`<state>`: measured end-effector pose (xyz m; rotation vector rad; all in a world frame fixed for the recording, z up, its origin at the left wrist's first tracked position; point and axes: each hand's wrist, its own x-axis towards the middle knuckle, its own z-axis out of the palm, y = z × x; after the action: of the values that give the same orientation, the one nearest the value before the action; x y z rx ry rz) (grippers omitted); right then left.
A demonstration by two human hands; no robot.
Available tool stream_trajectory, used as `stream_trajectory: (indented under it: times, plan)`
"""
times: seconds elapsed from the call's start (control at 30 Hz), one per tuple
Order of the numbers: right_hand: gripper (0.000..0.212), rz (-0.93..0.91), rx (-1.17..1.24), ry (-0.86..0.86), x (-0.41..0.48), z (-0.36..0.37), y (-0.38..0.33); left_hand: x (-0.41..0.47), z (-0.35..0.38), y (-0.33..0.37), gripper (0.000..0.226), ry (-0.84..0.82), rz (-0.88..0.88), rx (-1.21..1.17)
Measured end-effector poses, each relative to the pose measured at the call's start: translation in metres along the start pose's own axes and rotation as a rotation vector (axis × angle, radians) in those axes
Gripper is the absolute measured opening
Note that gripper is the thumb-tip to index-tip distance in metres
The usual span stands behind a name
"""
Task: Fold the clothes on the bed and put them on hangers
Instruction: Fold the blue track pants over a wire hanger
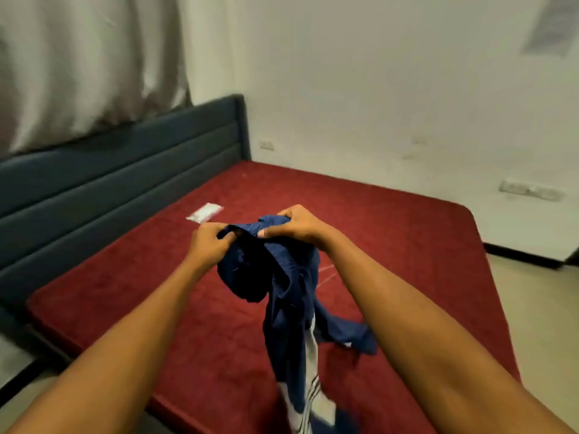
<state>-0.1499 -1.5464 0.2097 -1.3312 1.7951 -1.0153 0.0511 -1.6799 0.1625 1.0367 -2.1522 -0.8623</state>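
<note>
Both arms reach forward over a bed point(407, 245) covered in a deep red, slightly fuzzy cloth, and the two hands hold up one dark blue garment point(282, 292) between them. The left hand point(208, 242) has its fingers curled into the bunched top edge of the fabric, pinching a fold against the thumb. The right hand point(297, 227) grips the same edge just beside it, knuckles up, thumb pointing toward the left hand, with a lump of cloth gathered under the fingers. The two hands are close together, with only a short stretch of fabric between them. The garment hangs from them in a crumpled column above the bed; one loose part sticks out to the right lower down, and the lowest part shows white stripes and runs out of view at the bottom, near the bed's front edge. What kind of garment it is cannot be told from its crumpled shape. On the red cover beyond the left hand lies a small flat white packet point(205, 212), well apart from the garment. A padded dark blue headboard point(125, 170) stands along the left side, with a pale curtain point(78, 57) hanging behind it. The off-white wall point(376, 89) behind the bed carries a socket point(266, 145) low down and a power strip point(531, 190) farther right. Pale floor point(539, 308) shows to the right of the bed.
</note>
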Motion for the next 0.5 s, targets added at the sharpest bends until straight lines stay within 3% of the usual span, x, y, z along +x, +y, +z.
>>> stream_trajectory:
  times: [0.1,0.17,0.4,0.5]
  plan:
    - [0.051,-0.061,-0.164,0.024,0.024,0.027,-0.069,0.018,-0.095,0.039,0.025,0.127,0.08,0.084]
    - [0.05,-0.101,-0.199,0.066,0.041,0.049,-0.116,0.023,-0.147,0.062,0.028,0.162,0.141,0.107]
    - [0.042,-0.348,0.019,0.009,0.072,0.098,-0.222,0.028,-0.265,0.095,0.016,0.169,0.17,0.182]
    - [0.049,-0.438,0.045,-0.019,0.089,0.105,-0.249,0.027,-0.308,0.104,0.033,0.095,0.144,0.194]
